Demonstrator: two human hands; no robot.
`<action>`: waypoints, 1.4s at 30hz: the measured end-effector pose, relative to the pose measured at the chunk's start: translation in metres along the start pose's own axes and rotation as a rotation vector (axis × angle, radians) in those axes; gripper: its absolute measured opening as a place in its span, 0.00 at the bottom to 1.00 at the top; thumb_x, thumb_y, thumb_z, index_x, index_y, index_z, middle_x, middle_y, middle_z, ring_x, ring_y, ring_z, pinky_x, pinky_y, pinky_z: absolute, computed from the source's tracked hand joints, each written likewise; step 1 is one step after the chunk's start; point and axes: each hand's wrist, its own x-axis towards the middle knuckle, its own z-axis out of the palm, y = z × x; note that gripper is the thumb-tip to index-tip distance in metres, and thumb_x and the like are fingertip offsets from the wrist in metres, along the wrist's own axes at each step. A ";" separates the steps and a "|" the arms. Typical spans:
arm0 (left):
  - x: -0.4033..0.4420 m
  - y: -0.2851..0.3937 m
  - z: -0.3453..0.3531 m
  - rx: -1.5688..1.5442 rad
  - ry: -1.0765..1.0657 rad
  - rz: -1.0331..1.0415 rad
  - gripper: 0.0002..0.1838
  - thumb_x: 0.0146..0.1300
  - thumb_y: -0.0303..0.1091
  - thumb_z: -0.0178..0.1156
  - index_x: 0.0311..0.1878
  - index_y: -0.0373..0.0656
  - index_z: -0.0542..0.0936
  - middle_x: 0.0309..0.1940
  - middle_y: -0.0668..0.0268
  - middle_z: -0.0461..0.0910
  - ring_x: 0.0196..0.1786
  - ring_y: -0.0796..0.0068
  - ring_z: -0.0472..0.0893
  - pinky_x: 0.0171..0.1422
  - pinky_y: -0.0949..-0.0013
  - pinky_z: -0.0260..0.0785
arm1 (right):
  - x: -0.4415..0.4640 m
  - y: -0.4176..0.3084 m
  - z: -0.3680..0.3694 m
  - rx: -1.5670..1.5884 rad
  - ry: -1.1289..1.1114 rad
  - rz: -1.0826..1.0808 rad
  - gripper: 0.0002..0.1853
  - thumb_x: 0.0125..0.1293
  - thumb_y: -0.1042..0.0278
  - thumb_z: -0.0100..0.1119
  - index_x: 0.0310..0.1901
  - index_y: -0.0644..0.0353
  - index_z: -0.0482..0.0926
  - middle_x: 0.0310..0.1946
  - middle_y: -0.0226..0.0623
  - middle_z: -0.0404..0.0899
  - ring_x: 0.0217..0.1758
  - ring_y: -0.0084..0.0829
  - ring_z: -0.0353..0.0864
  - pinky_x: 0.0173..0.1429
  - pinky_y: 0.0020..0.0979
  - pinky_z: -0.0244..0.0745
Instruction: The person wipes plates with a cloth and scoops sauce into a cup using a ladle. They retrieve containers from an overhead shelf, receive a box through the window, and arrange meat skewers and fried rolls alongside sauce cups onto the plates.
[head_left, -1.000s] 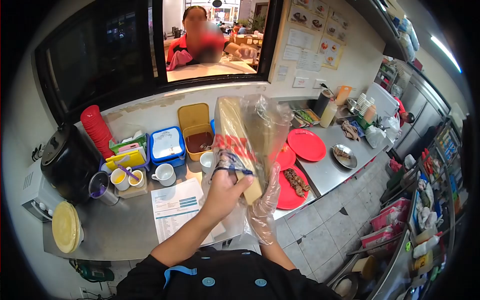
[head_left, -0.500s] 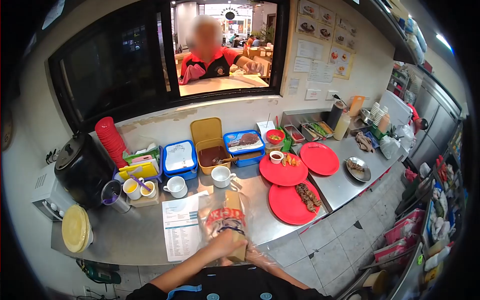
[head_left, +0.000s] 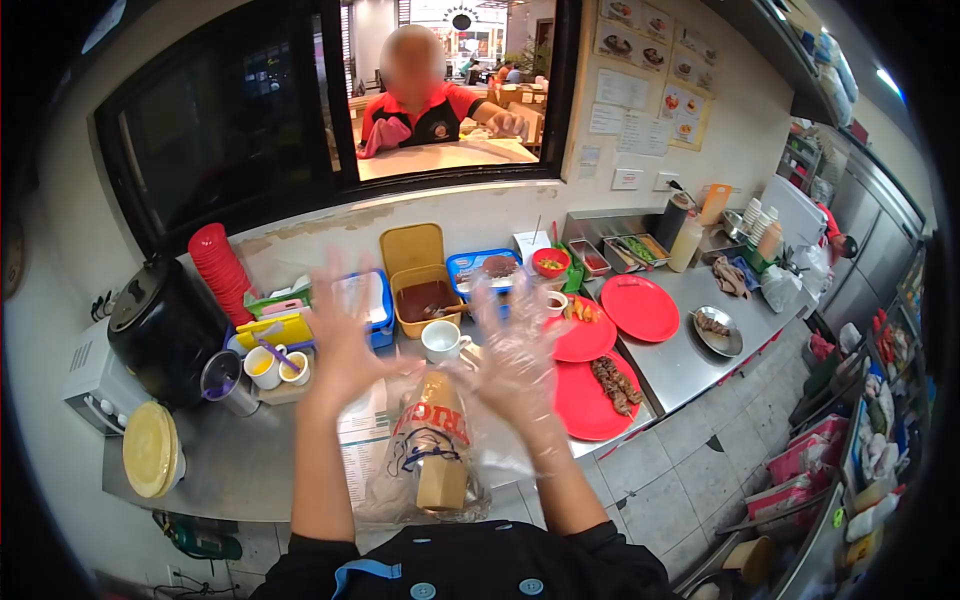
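Note:
My left hand (head_left: 345, 345), bare and blurred by motion, is raised with its fingers spread in front of the blue tub. My right hand (head_left: 515, 350) wears a loose clear plastic glove. It is also raised with fingers apart, in front of the red plates. Both hands are empty. Between my forearms, near the counter's front edge, lies a clear plastic bag (head_left: 432, 425) with red lettering and a brown cardboard piece (head_left: 441, 482) inside. Under its left side is a printed sheet (head_left: 365, 450). A white cup (head_left: 440, 341) stands just beyond the bag.
Red plates (head_left: 640, 309) hold skewered meat (head_left: 615, 387) and potato wedges. A brown tub of sauce (head_left: 425, 298) stands at the back. At left are mugs (head_left: 262, 370), a black cooker (head_left: 165, 335) and stacked red bowls (head_left: 220, 270). A person (head_left: 415, 120) leans at the window.
My left hand has let go of the bag and lifted up and left. My gloved right hand has come up from beside the bag. The bag now lies on the counter.

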 end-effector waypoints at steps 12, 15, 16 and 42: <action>-0.114 0.005 0.011 -0.336 -1.065 -0.197 0.36 0.57 0.64 0.56 0.34 0.30 0.79 0.27 0.47 0.79 0.32 0.49 0.80 0.40 0.55 0.72 | -0.014 0.039 0.009 0.041 -0.349 -0.029 0.50 0.46 0.34 0.64 0.69 0.49 0.58 0.68 0.55 0.55 0.69 0.58 0.55 0.64 0.61 0.53; -0.169 0.008 0.059 -0.280 -1.067 -0.094 0.39 0.53 0.66 0.59 0.37 0.28 0.77 0.29 0.43 0.79 0.37 0.45 0.80 0.45 0.51 0.71 | -0.085 0.020 0.054 0.531 -0.479 -0.367 0.43 0.45 0.49 0.69 0.63 0.53 0.64 0.56 0.52 0.68 0.57 0.53 0.69 0.55 0.52 0.66; -0.178 0.014 0.074 -0.358 -0.855 -0.167 0.38 0.53 0.62 0.61 0.42 0.28 0.74 0.30 0.43 0.79 0.37 0.45 0.80 0.44 0.51 0.72 | -0.105 0.010 0.073 0.554 -0.386 -0.347 0.38 0.45 0.55 0.70 0.60 0.53 0.67 0.50 0.50 0.73 0.50 0.51 0.74 0.50 0.49 0.71; -0.086 -0.211 0.028 -1.632 0.169 -0.088 0.33 0.55 0.28 0.66 0.65 0.41 0.65 0.56 0.60 0.74 0.58 0.64 0.74 0.61 0.61 0.69 | -0.109 -0.004 0.071 0.703 -0.892 0.420 0.18 0.55 0.61 0.64 0.48 0.54 0.81 0.38 0.42 0.83 0.40 0.33 0.82 0.48 0.32 0.74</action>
